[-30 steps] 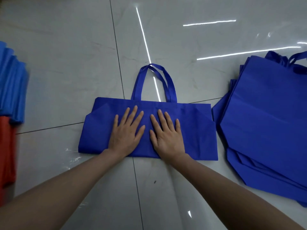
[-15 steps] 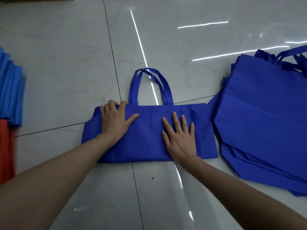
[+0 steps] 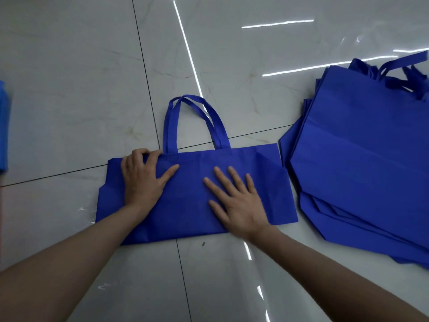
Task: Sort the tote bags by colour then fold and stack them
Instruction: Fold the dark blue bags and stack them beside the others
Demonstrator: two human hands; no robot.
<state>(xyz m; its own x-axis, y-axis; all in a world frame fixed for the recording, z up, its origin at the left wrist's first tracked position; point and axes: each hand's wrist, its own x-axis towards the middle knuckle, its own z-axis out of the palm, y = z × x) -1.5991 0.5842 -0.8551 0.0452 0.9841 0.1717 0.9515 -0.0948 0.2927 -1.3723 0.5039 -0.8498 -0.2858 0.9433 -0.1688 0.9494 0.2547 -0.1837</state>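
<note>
A dark blue tote bag (image 3: 192, 182), folded in half, lies flat on the tiled floor with its two handles (image 3: 192, 119) pointing away from me. My left hand (image 3: 144, 177) lies on the bag's left part, its fingers curled over the top edge near the left handle and its thumb stretched out on the fabric. My right hand (image 3: 236, 198) presses flat on the bag's right part with straight, spread fingers. A pile of unfolded dark blue tote bags (image 3: 362, 159) lies at the right.
A stack of lighter blue fabric (image 3: 3, 126) shows at the left edge of the view. The glossy grey floor tiles (image 3: 81, 66) stretch beyond the bag and also lie between it and me.
My left hand slid left to the bag's top edge and curled its fingers over it. My right hand slid right across the bag. The view shifted, hiding the red pile at the left.
</note>
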